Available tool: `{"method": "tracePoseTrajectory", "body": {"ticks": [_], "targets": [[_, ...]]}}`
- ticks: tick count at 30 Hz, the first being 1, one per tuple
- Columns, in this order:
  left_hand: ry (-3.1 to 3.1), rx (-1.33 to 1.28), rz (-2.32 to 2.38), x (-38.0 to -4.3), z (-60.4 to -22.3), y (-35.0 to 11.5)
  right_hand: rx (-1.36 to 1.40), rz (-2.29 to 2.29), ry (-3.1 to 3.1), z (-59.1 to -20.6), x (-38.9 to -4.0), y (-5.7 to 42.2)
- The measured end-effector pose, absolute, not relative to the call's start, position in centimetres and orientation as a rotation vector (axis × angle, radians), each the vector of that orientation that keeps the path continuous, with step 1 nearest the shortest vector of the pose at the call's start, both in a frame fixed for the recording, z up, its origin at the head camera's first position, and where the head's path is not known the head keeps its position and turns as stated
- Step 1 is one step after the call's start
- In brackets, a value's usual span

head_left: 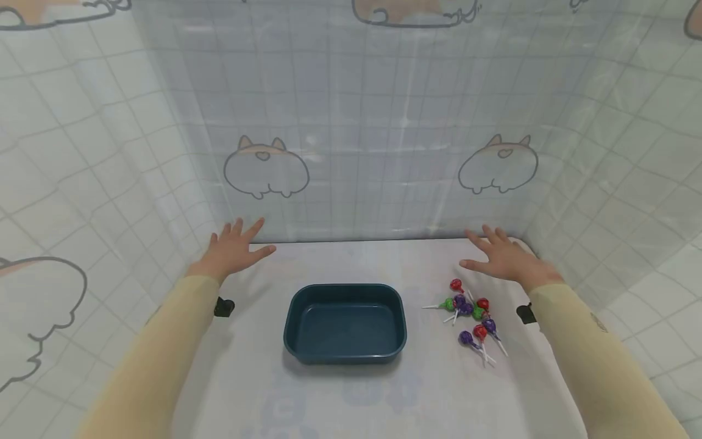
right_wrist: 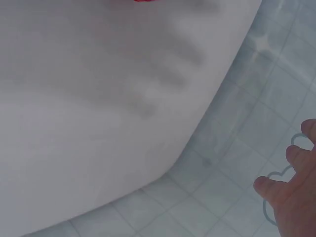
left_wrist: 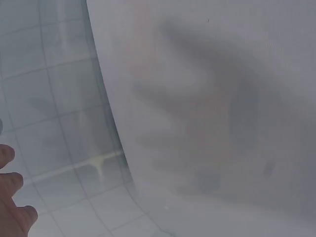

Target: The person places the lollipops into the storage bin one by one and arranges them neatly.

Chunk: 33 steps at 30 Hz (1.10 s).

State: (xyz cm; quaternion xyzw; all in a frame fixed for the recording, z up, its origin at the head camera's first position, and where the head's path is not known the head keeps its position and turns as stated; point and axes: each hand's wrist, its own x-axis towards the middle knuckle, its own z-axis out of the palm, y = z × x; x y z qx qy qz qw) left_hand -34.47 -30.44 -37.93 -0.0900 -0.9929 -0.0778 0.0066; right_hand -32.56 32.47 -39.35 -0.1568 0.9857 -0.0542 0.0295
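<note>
The lollipops (head_left: 478,313) lie in a loose group on the white table (head_left: 340,262), right of centre in the head view, below the right hand (head_left: 504,259). Their sticks do not point the same way: a green one has its long axis nearly level, with the stick to the left, while a red one and two purple ones in the lower part of the group point their sticks downward, mostly toward the lower right. In the middle of the group the heads overlap, so some sticks are partly hidden and I cannot tell which stick belongs to which head. The left hand (head_left: 233,249), at the left of the frame, and the right hand both have the fingers spread wide, and neither holds anything. In the left wrist view only some fingers appear at the left edge; in the right wrist view the hand is cut by the right edge, and only a red sliver shows at the top. The dark tray (head_left: 345,358), below the centre, has its long side across the frame, and its inside floor is visible.
</note>
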Motion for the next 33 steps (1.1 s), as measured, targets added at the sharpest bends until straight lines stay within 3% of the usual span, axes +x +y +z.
{"method": "tracePoseTrajectory", "body": {"ticks": [18, 33], "targets": [[-3.047, -0.418, -0.409, -31.0, -39.5, -28.5, -0.563, -0.35, 3.09, -40.9, -30.1, 32.1], [-3.053, -0.463, -0.553, -31.3, -41.5, -27.6, -0.563, -0.636, 3.063, -42.4, -30.0, 32.0]]}}
